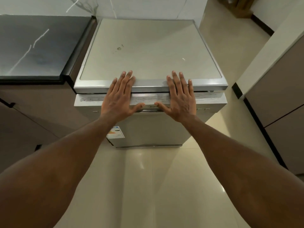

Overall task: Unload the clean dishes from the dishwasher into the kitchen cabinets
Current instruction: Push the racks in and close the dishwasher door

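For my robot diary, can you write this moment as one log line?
dishwasher door shut | left hand, right hand flat on front edge | holding nothing

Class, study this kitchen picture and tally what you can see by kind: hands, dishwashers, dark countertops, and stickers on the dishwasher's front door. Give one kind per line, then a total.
Hands: 2, the left hand and the right hand, both flat on the front edge
Dishwasher: 1
Dark countertop: 1
Sticker on the door: 1
Total: 5
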Demonstrator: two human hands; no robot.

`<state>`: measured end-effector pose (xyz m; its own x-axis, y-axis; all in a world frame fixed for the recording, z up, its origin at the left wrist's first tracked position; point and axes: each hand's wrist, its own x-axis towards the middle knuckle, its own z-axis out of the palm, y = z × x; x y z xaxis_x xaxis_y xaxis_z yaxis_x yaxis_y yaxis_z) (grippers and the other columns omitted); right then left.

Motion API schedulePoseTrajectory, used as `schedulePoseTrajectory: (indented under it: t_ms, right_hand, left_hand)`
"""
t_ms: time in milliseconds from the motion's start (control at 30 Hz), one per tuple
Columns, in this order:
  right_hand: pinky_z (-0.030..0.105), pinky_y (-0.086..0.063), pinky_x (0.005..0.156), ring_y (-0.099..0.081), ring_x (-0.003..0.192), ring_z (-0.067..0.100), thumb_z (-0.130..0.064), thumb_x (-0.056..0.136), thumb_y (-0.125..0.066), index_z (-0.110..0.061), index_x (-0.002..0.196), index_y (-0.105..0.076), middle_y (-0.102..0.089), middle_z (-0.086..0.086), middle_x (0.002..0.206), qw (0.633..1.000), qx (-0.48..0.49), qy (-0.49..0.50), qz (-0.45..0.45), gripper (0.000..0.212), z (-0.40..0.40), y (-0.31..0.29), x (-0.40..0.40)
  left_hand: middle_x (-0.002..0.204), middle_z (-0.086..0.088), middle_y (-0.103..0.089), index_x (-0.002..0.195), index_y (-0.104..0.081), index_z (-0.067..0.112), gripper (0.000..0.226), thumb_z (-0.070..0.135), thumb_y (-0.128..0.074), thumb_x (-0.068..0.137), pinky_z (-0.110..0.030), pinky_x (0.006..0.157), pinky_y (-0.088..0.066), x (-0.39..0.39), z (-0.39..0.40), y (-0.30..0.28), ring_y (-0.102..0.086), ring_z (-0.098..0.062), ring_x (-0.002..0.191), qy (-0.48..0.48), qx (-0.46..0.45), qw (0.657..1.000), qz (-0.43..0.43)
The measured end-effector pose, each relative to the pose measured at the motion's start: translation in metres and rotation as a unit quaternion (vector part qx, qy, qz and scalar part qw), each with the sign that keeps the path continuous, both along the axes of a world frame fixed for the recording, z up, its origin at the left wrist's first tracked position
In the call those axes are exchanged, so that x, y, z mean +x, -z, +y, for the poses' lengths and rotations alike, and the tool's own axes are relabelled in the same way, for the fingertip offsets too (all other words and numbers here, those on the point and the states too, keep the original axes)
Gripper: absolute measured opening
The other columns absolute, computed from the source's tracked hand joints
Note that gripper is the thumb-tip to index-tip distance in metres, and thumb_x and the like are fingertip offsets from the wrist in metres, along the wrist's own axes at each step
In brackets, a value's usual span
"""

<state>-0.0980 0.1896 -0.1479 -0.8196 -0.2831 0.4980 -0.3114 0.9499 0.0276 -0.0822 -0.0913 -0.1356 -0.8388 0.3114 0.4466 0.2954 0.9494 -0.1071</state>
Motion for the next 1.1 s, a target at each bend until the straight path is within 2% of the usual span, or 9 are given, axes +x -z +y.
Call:
schedulePoseTrajectory:
  t_ms: [133,433,600,867,1100]
  right_hand:
    - [0.057,-0.013,0.13,-0.017,0.161,0.029,-0.093,0.089,-0.03,-0.019,0.165,-0.026,-0.024,0.006,0.172,1.0,-0.008,-0.003,-0.012,0.106,0.001,-0.003,-0.001]
    - [0.053,-0.01,0.13,-0.021,0.159,0.027,-0.075,0.1,-0.039,-0.02,0.162,-0.033,-0.029,0.001,0.17,0.999,-0.04,0.013,-0.003,0.083,-0.006,0.0,0.003]
    - [0.052,-0.011,0.13,-0.022,0.159,0.027,-0.064,0.102,-0.051,-0.023,0.161,-0.033,-0.029,0.0,0.169,0.999,-0.044,0.012,0.0,0.075,-0.004,0.003,-0.001]
    - [0.052,-0.013,0.13,-0.023,0.158,0.025,-0.061,0.1,-0.056,-0.025,0.159,-0.035,-0.031,-0.003,0.167,0.998,-0.065,0.02,-0.018,0.072,-0.006,-0.004,0.004]
    - [0.051,-0.013,0.13,-0.024,0.158,0.024,-0.055,0.099,-0.061,-0.026,0.156,-0.041,-0.035,-0.004,0.166,0.994,-0.09,0.043,-0.036,0.067,-0.017,-0.013,0.01]
  left_hand:
    - [0.17,-0.002,-0.024,0.164,-0.018,0.016,0.106,0.089,-0.035,0.089,-0.043,0.128,-0.021,-0.004,0.0,-0.001,-0.025,-0.021,0.156,0.0,0.02,1.0,-0.008]
    - [0.166,0.002,-0.034,0.16,-0.031,0.019,0.08,0.071,-0.041,0.101,-0.04,0.126,-0.025,-0.005,0.007,0.006,-0.032,-0.019,0.153,-0.019,0.081,0.996,0.03]
    - [0.166,0.001,-0.033,0.161,-0.03,0.019,0.07,0.061,-0.037,0.106,-0.037,0.126,-0.021,-0.007,0.005,0.007,-0.031,-0.02,0.153,-0.012,0.064,0.997,0.038]
    - [0.171,0.001,-0.024,0.165,-0.02,0.017,0.073,0.042,-0.052,0.105,-0.04,0.128,-0.022,0.004,-0.002,-0.014,-0.022,-0.018,0.158,0.009,0.027,0.999,-0.03]
    - [0.168,0.001,-0.032,0.162,-0.031,0.016,0.07,0.037,-0.06,0.101,-0.039,0.127,-0.026,0.003,0.002,-0.01,-0.028,-0.018,0.156,-0.005,0.067,0.998,-0.007]
